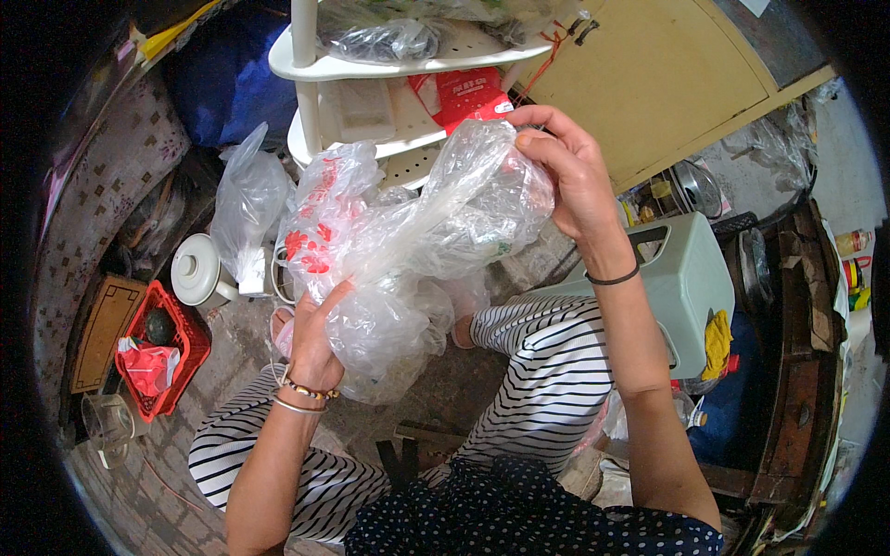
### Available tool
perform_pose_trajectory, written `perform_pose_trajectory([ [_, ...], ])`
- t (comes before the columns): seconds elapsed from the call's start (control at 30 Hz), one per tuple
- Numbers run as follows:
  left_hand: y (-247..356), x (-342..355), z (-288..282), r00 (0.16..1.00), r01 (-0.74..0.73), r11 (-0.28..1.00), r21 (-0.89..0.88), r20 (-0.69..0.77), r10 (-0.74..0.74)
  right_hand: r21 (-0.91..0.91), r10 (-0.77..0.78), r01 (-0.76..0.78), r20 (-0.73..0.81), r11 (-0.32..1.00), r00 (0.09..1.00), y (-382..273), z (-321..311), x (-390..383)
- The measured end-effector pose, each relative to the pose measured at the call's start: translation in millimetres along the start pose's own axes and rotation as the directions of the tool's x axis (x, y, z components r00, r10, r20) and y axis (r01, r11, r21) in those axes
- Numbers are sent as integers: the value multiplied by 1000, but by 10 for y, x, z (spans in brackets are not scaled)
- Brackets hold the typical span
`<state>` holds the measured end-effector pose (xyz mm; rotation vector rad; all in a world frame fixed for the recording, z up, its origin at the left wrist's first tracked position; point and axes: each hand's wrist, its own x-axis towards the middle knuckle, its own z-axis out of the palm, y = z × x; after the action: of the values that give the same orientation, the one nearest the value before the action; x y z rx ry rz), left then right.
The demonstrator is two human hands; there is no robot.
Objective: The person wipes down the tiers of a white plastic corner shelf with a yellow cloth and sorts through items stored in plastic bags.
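Note:
A bunch of crumpled clear plastic bags (399,250) hangs between my two hands, above my knees. My left hand (318,343) is closed around the gathered middle of the bunch, its fingers mostly hidden behind the plastic. Beside that hand, a whitish bag with red print (320,218) sticks up from the same bunch. My right hand (565,167) pinches the upper right edge of a clear bag between thumb and fingers, holding it stretched away from the left hand.
Ahead stands a white tiered shelf (371,67) holding bags and a red package (468,93). To the left are a red basket (190,361), a white lidded pot (197,269), a clear jug (109,426) and another plastic bag (246,199). A pale green stool (695,278) stands right.

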<state>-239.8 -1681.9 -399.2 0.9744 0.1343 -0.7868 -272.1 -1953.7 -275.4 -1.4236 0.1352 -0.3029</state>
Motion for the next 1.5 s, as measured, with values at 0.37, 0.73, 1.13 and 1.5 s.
perform_pose_trajectory([
  [0.37,23,-18,26,999,29,999,-35,-43,-30,2,-7,7,3,1000,1000,2,16,1],
  [0.73,13,-16,8,999,4,999,-44,-41,-6,-141,-80,85,39,986,996,9,12,-19],
  [1.13,-2,2,5,999,-5,999,-50,-40,3,-275,-106,106,15,956,994,76,-76,-22],
  [1.5,-15,35,-30,987,-93,995,26,-130,96,-786,-178,396,356,474,918,216,181,-89],
])
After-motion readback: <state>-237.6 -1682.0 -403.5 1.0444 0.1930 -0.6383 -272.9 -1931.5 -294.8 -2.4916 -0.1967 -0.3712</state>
